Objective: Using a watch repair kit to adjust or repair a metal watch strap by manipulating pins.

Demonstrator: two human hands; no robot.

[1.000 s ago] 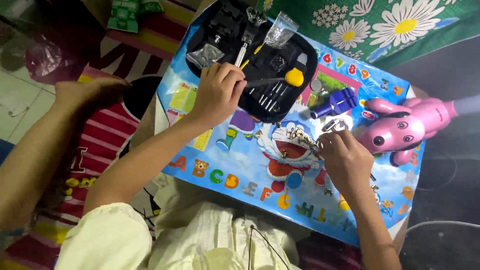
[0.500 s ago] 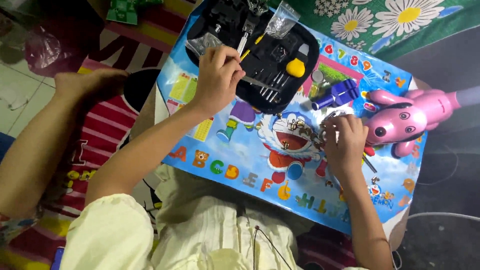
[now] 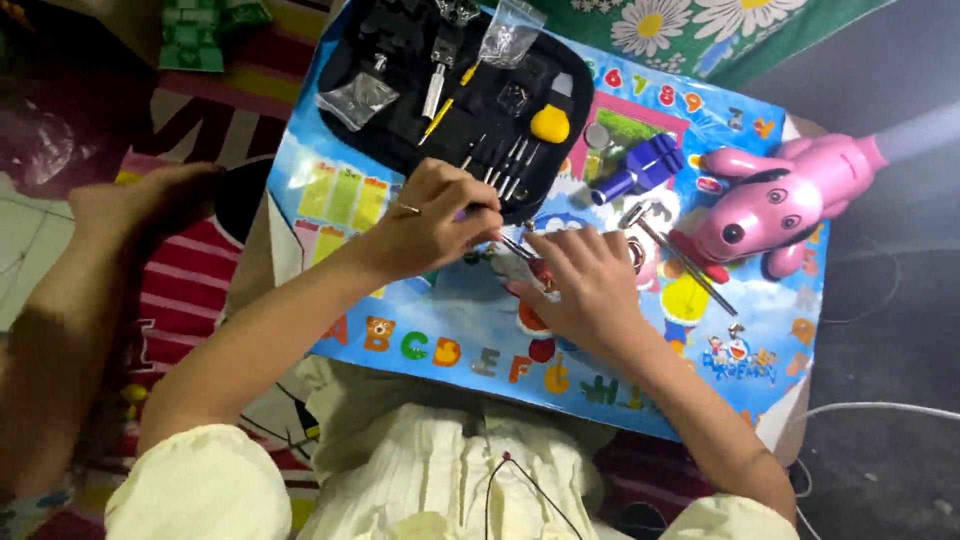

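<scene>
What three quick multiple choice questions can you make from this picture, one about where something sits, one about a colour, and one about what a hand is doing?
1. Where does the toy dog lie?
A. on the right part of the mat
B. inside the tool case
C. on the floor at left

2. What colour is the tool case?
A. white
B. black
C. orange

3. What is the left hand doing?
A. lying flat and open
B. pinching a thin tool
C. holding the toy dog

Answers: 1 A, the dog rests on the alphabet mat at right; 2 B, its lining is dark black; 3 B, its fingers close on a slim tool near the right hand.
</scene>
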